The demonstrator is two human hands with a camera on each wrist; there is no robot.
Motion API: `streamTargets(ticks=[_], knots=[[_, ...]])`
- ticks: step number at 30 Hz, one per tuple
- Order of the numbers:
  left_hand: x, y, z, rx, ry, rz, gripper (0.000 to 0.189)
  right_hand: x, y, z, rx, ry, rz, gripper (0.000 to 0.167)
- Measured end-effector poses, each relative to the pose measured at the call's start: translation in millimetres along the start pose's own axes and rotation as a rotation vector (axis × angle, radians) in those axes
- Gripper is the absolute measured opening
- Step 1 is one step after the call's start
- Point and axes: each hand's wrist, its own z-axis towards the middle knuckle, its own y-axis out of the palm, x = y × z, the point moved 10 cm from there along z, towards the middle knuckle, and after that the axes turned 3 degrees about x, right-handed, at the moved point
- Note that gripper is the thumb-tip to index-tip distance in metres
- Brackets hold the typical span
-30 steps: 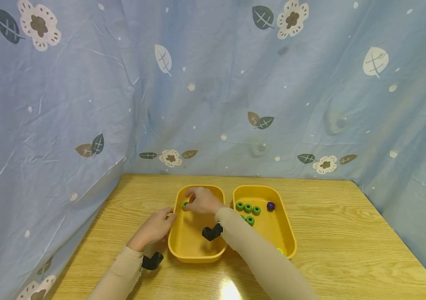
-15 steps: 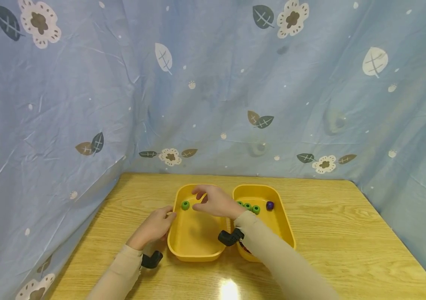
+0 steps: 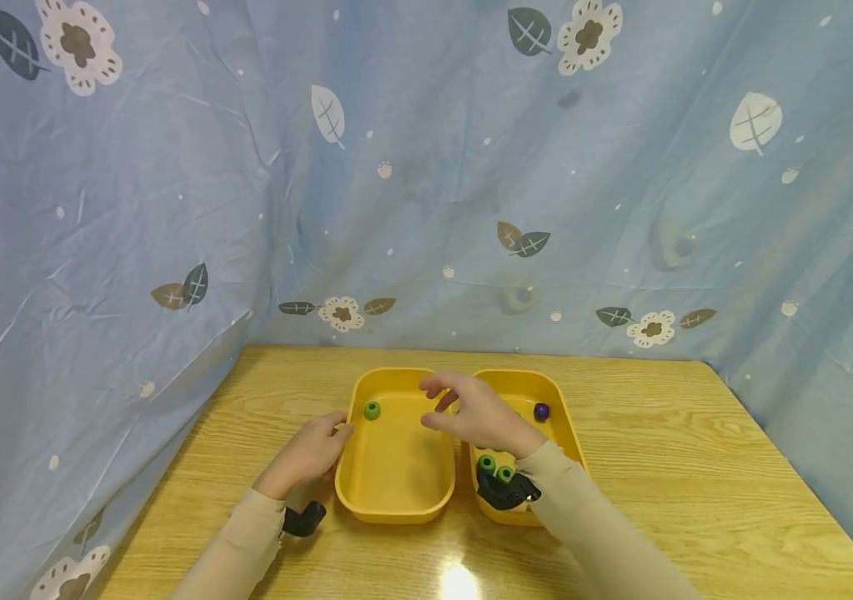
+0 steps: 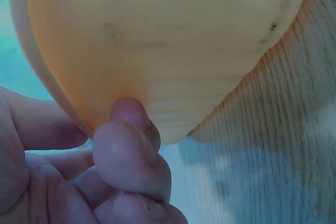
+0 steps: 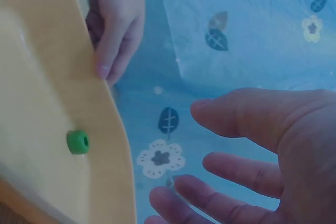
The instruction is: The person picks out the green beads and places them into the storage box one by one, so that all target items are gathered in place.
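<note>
Two yellow trays stand side by side. The left tray [image 3: 396, 471] holds one green bead [image 3: 372, 410] near its far left corner; the right wrist view shows the hole in this bead [image 5: 79, 142]. My left hand [image 3: 309, 454] grips that tray's left edge, thumb at the rim and fingertips against the outer wall [image 4: 157, 40]. My right hand [image 3: 474, 412] hovers over the gap between the trays, thumb and fingers spread apart, holding nothing. Beneath its wrist, the right tray [image 3: 519, 380] is partly hidden; green beads [image 3: 486, 463] and a purple bead [image 3: 542, 412] show inside.
A wooden table [image 3: 681, 467] carries both trays. Blue patterned cloth [image 3: 426, 167] hangs behind it and along both sides. A black wrist camera [image 3: 503, 490] hangs below my right wrist, over the right tray; another [image 3: 304, 518] sits by my left wrist.
My right hand has drawn away from the green bead in the left tray and moved right, fingers spread. That bead stays in place. My left hand has not moved.
</note>
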Motion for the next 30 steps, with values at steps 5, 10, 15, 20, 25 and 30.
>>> streamTargets(ticks=[5,10,15,20,25,30], knots=[[-2.3,0.9,2.6,-0.002,-0.006,0.004,0.04,5.4,-10.6,-15.8,0.046,-0.016,0.001,0.043],[-3.7,1.4,4.8,-0.001,-0.005,0.002,0.04,8.1,-18.6,-32.1,0.072,-0.025,0.006,0.044],[-5.5,0.1,6.6,-0.007,-0.013,-0.002,0.04,13.8,-32.1,-45.7,0.095,0.014,0.037,0.043],[-4.6,-0.8,6.5,-0.013,-0.014,-0.009,0.04,22.0,-47.1,-57.9,0.126,0.032,0.063,0.043],[-3.1,-0.8,6.1,-0.017,-0.002,-0.011,0.041,32.1,-53.9,-67.7,0.137,0.062,0.065,0.041],[-4.3,1.6,6.5,-0.034,0.014,-0.022,0.042,40.7,-55.0,-74.4,0.136,0.079,0.028,0.039]])
